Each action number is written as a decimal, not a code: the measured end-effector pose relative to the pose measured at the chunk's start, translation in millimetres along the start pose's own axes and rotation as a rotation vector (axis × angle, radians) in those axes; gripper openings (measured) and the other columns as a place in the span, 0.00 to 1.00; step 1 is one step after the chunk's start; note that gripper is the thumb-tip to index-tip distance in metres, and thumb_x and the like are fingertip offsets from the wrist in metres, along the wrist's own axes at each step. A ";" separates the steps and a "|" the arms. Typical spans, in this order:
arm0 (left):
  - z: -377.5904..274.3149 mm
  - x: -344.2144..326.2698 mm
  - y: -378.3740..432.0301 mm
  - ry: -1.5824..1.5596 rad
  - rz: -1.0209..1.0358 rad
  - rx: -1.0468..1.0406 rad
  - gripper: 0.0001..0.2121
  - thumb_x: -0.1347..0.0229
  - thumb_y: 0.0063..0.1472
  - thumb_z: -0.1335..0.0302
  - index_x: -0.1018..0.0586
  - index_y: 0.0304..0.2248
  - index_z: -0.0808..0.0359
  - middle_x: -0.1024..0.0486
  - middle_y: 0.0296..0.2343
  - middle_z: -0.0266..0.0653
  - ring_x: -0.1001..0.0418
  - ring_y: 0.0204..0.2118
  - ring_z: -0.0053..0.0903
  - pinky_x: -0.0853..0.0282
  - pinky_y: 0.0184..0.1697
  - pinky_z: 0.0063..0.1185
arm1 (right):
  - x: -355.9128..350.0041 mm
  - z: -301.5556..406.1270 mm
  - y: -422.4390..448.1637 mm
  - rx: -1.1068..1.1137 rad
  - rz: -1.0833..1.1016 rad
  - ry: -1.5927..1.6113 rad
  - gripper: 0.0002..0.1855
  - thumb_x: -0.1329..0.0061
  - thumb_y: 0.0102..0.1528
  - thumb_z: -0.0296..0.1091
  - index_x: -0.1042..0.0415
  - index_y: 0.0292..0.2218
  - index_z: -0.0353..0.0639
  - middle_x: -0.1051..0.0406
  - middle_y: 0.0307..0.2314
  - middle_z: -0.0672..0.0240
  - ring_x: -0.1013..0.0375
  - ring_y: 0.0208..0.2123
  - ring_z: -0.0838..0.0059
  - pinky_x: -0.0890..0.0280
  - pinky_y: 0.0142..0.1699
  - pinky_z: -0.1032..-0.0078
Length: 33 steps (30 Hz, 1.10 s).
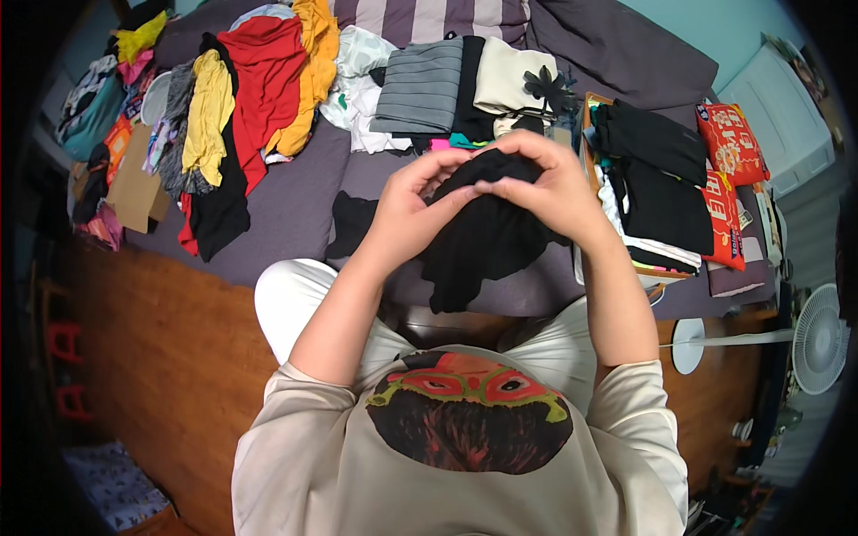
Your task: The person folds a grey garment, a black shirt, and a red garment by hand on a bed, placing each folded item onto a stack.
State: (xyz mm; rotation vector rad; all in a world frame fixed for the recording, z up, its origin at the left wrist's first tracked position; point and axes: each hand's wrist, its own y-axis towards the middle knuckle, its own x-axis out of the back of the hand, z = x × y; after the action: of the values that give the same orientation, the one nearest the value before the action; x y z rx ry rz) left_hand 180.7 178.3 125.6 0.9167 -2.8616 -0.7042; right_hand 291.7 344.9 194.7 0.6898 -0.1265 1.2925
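Note:
Both my hands grip a crumpled black cloth garment (496, 234) above the edge of a purple-grey sofa seat (288, 221). My left hand (419, 201) pinches its upper left part, and my right hand (543, 184) pinches the upper right. The thumbs nearly meet at the middle, while the rest of the cloth hangs or spreads below. Some fingers are hidden behind the fabric. Another piece of black cloth (352, 224) lies left of my left forearm; whether it belongs to the same garment, I cannot tell.
Behind my hands lie a folded grey striped cloth (419, 87) and a cream cloth (509, 74). Loose red (268, 80) and yellow (206, 114) clothes are heaped at left. At right, folded black clothes (663, 208) fill a box beside red packages (734, 144). A white fan (819, 338) stands far right.

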 end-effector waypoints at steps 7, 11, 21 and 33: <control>14.9 1.9 -8.1 0.439 -0.118 -0.385 0.26 0.40 0.54 0.86 0.36 0.50 0.64 0.29 0.47 0.44 0.27 0.41 0.19 0.32 0.41 0.17 | 23.5 25.3 11.6 0.090 -0.126 -0.132 0.12 0.43 0.46 0.23 0.26 0.35 0.32 0.25 0.32 0.63 0.24 0.36 0.71 0.32 0.44 0.77; 26.7 6.6 -14.3 0.635 -0.073 -0.507 0.19 0.40 0.49 0.86 0.25 0.41 0.60 0.32 0.48 0.42 0.32 0.26 0.23 0.32 0.33 0.20 | 30.1 31.8 11.3 0.083 -0.140 -0.205 0.13 0.43 0.46 0.23 0.27 0.35 0.31 0.24 0.32 0.63 0.24 0.36 0.73 0.32 0.45 0.78; 42.6 13.5 -32.9 0.658 0.035 -0.328 0.14 0.47 0.49 0.83 0.21 0.38 0.66 0.26 0.39 0.47 0.29 0.39 0.44 0.34 0.46 0.31 | 40.3 42.1 12.2 0.085 -0.168 -0.255 0.11 0.45 0.47 0.22 0.27 0.34 0.31 0.25 0.31 0.66 0.26 0.35 0.78 0.32 0.44 0.80; 51.0 -32.5 -39.0 0.773 -0.097 -0.239 0.18 0.35 0.47 0.68 0.22 0.37 0.68 0.25 0.35 0.44 0.29 0.40 0.41 0.34 0.45 0.33 | 40.0 49.7 9.8 0.041 -0.215 -0.241 0.09 0.44 0.48 0.23 0.27 0.33 0.32 0.25 0.28 0.69 0.27 0.33 0.84 0.32 0.40 0.83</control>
State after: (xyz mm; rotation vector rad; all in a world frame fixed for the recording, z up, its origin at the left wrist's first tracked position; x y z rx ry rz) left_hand 218.8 189.2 65.5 1.0097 -2.0261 -0.5242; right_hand 308.9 352.9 256.4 0.8694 -0.2162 1.0059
